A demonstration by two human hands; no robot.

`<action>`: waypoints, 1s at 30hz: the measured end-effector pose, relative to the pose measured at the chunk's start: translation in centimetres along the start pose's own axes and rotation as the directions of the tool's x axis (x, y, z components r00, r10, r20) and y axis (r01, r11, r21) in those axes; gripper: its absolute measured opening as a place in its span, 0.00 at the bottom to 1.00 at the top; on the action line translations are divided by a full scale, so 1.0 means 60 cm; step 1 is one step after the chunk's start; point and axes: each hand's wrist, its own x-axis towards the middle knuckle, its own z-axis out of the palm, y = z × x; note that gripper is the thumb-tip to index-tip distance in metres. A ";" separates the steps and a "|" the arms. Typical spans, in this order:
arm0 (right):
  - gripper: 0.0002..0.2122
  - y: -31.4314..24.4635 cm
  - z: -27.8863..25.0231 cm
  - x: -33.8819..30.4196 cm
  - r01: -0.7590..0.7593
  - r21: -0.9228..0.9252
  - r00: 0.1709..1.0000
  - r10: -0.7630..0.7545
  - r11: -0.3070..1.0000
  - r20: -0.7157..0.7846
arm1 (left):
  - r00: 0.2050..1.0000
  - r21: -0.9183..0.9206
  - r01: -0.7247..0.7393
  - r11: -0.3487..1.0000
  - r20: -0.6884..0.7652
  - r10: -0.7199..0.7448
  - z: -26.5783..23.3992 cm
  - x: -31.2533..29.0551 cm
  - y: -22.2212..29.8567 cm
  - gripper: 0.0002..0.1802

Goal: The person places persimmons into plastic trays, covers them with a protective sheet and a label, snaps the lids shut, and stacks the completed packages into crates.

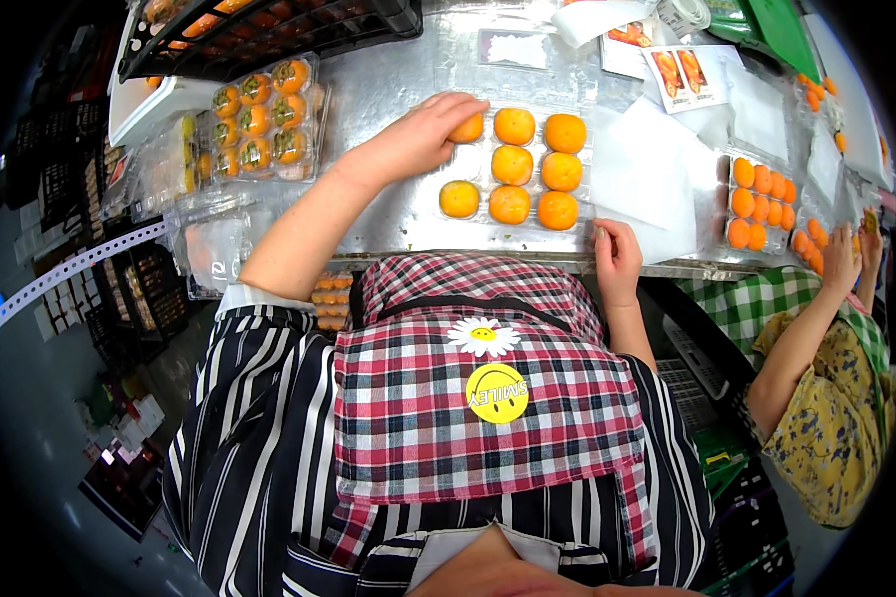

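Note:
In front of me a clear plastic tray (487,227) lies on the metal table, holding several orange persimmons (511,165) in three columns. My left hand (424,134) reaches over its far left corner, fingers closed over a persimmon (467,128) that is partly hidden beneath them. In the left column, a gap separates this fruit from another persimmon (459,199) nearer to me. Beside the tray's near right corner is my right hand (617,257), with thumb and fingers curled together. Whether it pinches the tray's rim is too small to make out.
A clear pack of persimmons (262,121) stands at the left, below a black crate (279,35). White sheets (647,174) and printed fruit cards (689,78) lie right of the tray. Farther right, a co-worker's hands (852,254) are near more fruit trays (760,204).

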 end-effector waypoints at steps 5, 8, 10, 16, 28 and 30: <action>0.06 0.004 0.001 0.000 0.023 -0.007 1.000 -0.023 1.000 -0.008 | 0.984 0.068 0.127 0.990 -0.137 -0.117 0.002 -0.007 0.013 0.32; 0.06 0.005 0.002 0.000 0.026 0.000 1.000 -0.026 1.000 -0.006 | 0.994 0.139 0.083 0.987 -0.087 -0.072 0.003 -0.005 0.013 0.30; 0.06 0.006 0.002 0.000 0.029 0.002 1.000 -0.029 1.000 -0.005 | 0.994 0.182 0.066 0.981 -0.092 -0.050 0.005 -0.002 0.011 0.29; 0.06 0.005 0.002 0.000 0.034 -0.004 0.999 -0.034 0.999 -0.002 | 0.994 0.242 0.089 0.966 -0.076 -0.073 0.007 -0.002 0.017 0.30; 0.06 -0.002 0.003 0.004 0.064 -0.054 0.998 -0.065 0.996 -0.018 | 0.995 0.152 0.081 0.985 0.052 -0.090 0.033 0.085 0.060 0.29; 0.06 -0.004 0.002 0.005 0.058 -0.049 0.998 -0.060 0.997 -0.028 | 0.990 0.163 0.102 0.981 0.082 -0.116 0.036 0.093 0.057 0.28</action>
